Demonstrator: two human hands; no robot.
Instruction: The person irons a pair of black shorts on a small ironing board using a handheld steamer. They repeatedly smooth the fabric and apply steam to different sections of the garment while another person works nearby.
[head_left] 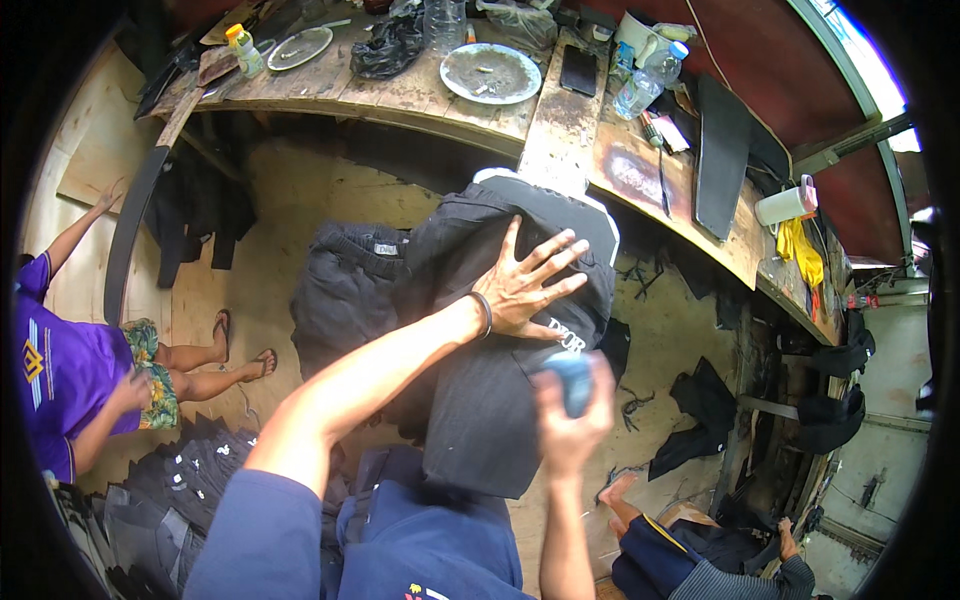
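A black garment (pixel 478 420) is drawn over a narrow board that juts from the worktable toward me, its pale edge (pixel 612 225) showing at the far end. White lettering (pixel 567 335) is on the cloth near the right side. My left hand (pixel 525 285) lies flat on the garment just beyond the lettering, fingers spread, a dark band at the wrist. Below the lettering, my right hand (pixel 575 430) grips a rounded blue object (pixel 570 383), too smeared by motion to tell its kind. Another dark garment (pixel 345 280) with a small pale label hangs left of the board.
On the wooden worktable (pixel 400 95) are a plate (pixel 490 75), a phone (pixel 578 70), a water bottle (pixel 640 90) and a dark board (pixel 720 150). Black garments (pixel 180 480) lie piled lower left. One person in purple (pixel 80 370) stands left; another person (pixel 680 560) is lower right.
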